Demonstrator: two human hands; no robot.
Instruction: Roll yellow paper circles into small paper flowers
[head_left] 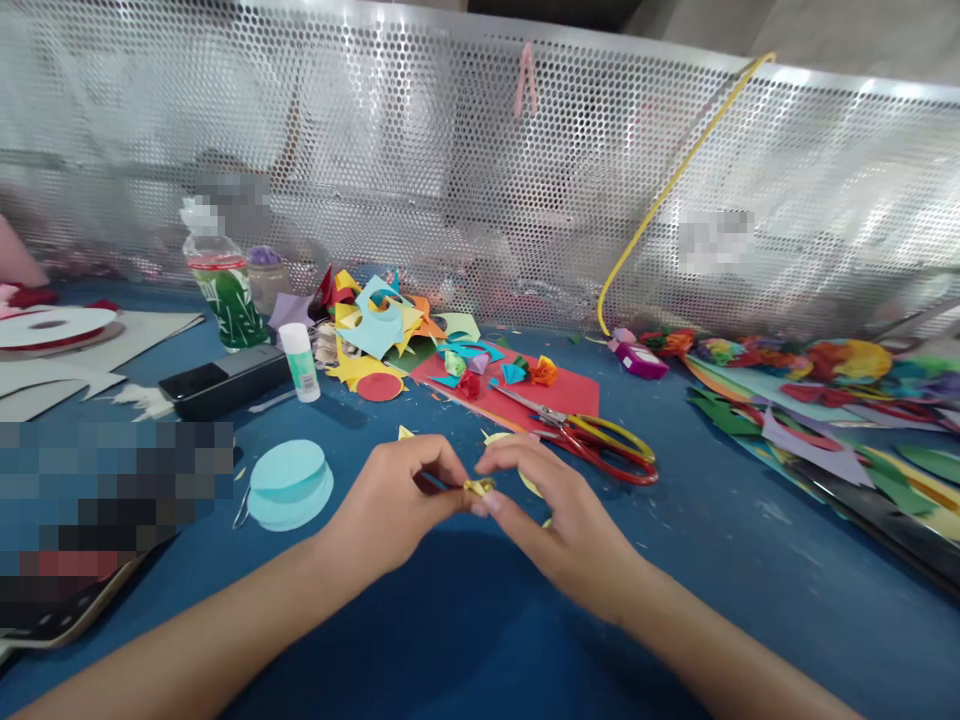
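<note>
My left hand (394, 500) and my right hand (551, 510) meet over the blue table (735, 560), both pinching a small rolled piece of yellow paper (478, 487) between their fingertips. The fingers of both hands are closed on it. Yellow paper scraps (495, 438) lie just beyond my hands. Scissors (600, 445) with red and yellow handles rest to the right of my right hand, partly on a red sheet (517, 385). Small rolled paper flowers (544, 370) sit on that sheet.
Light blue paper circles (289, 482) lie left of my hands. A glue stick (301, 362), a dark phone (225, 380), a green bottle (221, 285) and a pile of coloured offcuts (375, 325) stand behind. Coloured sheets (825, 420) fill the right. A perforated metal screen (480, 150) backs the table.
</note>
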